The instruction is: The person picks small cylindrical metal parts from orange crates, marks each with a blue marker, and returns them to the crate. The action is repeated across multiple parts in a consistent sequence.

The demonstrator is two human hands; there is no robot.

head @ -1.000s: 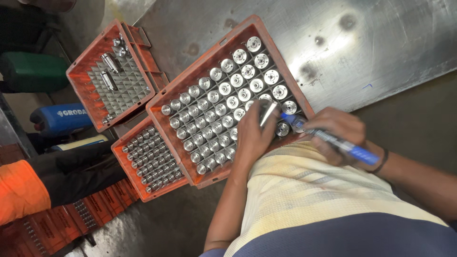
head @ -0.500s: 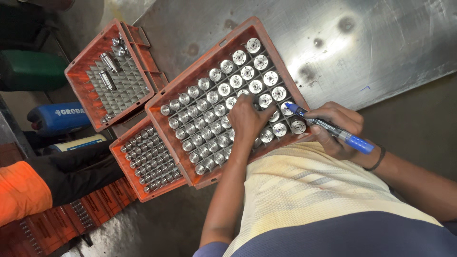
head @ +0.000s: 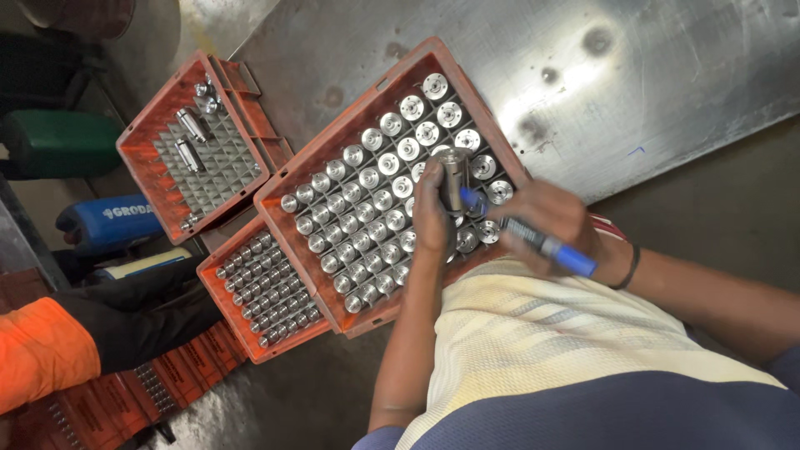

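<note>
1. Far out to the left of both hands, at the picture's edge, a black glove (head: 137,321) on an orange sleeve (head: 33,350) belongs to another person; it lies well apart from the fingers at work.
2. Above that glove, still well left of the fingers, an orange crate (head: 142,133) holds only a few loose metal cylinders over an empty grid.
3. Nearer, below and left of the fingers, a second orange crate (head: 218,308) is packed with small shiny cylinders standing on end.
4. The big orange crate (head: 333,133) sits directly under the hands on a steel table (head: 667,92), and its grid is filled with upright metal cylinders (head: 367,208) seen end-on.
5. The left hand (head: 433,221) reaches up from the person's lap over the crate's near right corner. Its fingers are curled closed around one metal cylinder (head: 454,175), lifted clear of the rows and standing above the fingertips, its flat top toward the camera.
6. Just right of that, the right hand (head: 546,221) is closed in a writing grip on a blue marker pen (head: 550,246). The pen's tip points left and meets the held cylinder's side, just beside the left fingers; whether it truly touches I cannot tell.
7. A dark band (head: 627,268) circles the right wrist, right of the pen's tail end.
</note>
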